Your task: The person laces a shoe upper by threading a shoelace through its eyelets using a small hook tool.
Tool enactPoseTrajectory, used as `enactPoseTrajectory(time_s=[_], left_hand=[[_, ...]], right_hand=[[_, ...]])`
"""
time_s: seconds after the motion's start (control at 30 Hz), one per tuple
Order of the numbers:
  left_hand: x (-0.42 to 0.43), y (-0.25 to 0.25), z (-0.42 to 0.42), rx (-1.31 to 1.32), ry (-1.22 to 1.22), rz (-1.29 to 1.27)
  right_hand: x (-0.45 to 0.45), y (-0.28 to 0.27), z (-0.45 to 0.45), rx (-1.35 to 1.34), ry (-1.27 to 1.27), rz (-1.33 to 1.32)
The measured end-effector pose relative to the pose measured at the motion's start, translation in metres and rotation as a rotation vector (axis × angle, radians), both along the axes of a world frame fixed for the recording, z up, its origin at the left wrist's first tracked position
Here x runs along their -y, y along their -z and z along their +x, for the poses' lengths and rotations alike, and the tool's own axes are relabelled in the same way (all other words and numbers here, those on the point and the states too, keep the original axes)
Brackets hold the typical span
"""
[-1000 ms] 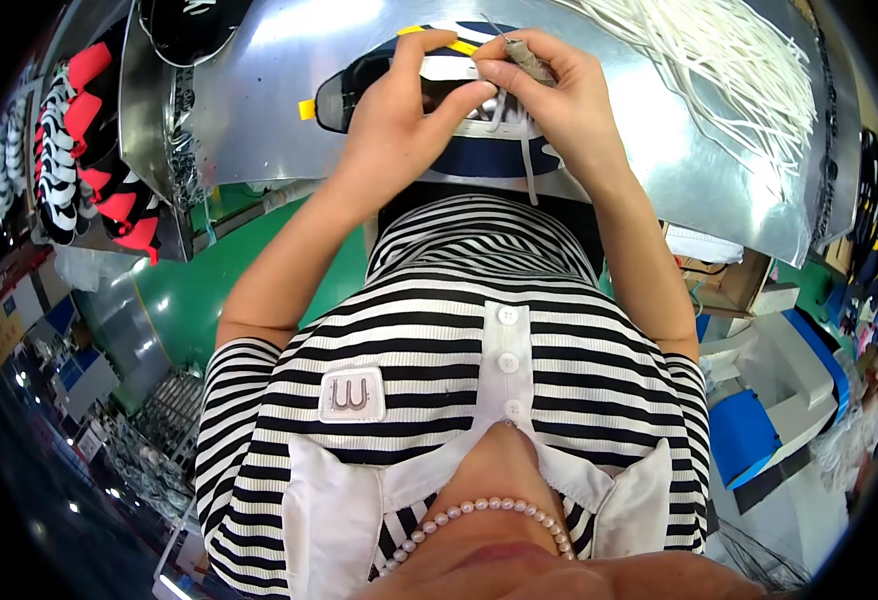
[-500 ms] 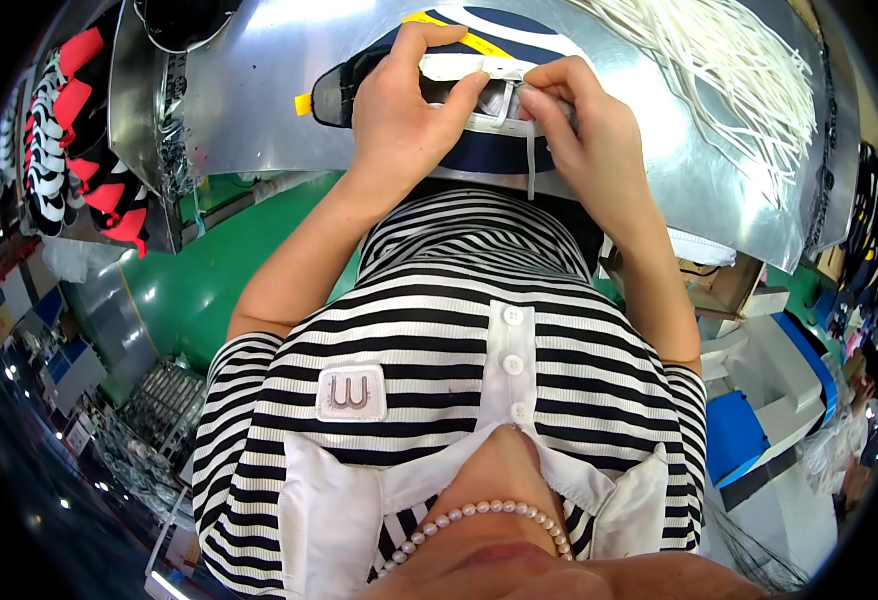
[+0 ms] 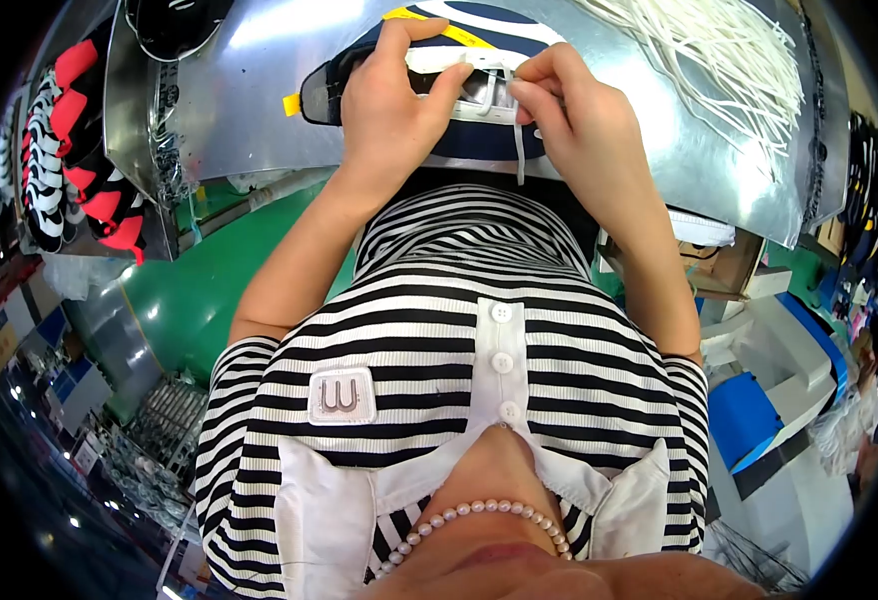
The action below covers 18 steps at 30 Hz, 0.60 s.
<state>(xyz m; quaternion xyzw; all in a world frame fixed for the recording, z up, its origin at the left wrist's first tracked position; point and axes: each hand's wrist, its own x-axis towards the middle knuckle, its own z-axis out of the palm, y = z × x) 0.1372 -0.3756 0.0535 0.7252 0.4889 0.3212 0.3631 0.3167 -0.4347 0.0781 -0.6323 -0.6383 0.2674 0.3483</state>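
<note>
Tool no longer visible. Right hand [image 3: 591, 122]: fingers pinched, apparently on lace [image 3: 520, 150], now seemingly hand-worked. Left hand [image 3: 394, 112]: fingers spread, gripping shoe [image 3: 471, 141] by table's [image 3: 249, 110] near edge.

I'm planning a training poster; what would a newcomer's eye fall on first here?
Probably the black-and-white striped shirt, filling the middle. Then the left hand and right hand at a navy shoe on the metal table at the top, and the spread of white laces to the shoe's right.
</note>
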Motion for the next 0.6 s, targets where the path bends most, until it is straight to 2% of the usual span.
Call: enactPoseTrajectory(time_s=[0.33, 0.47, 0.5, 0.6], left_hand=[[0.002, 0.005, 0.001, -0.016, 0.02, 0.047], [0.01, 0.005, 0.008, -0.225, 0.118, 0.396], [0.006, 0.009, 0.008, -0.14, 0.083, 0.308], [-0.005, 0.01, 0.001, 0.025, -0.003, -0.052]], right_hand=[[-0.016, 0.018, -0.009, 0.136, -0.026, 0.041], [-0.029, 0.03, -0.031, 0.342, 0.001, 0.134], [-0.033, 0.033, -0.035, 0.427, -0.007, 0.167], [-0.036, 0.02, -0.018, 0.352, -0.09, 0.058]])
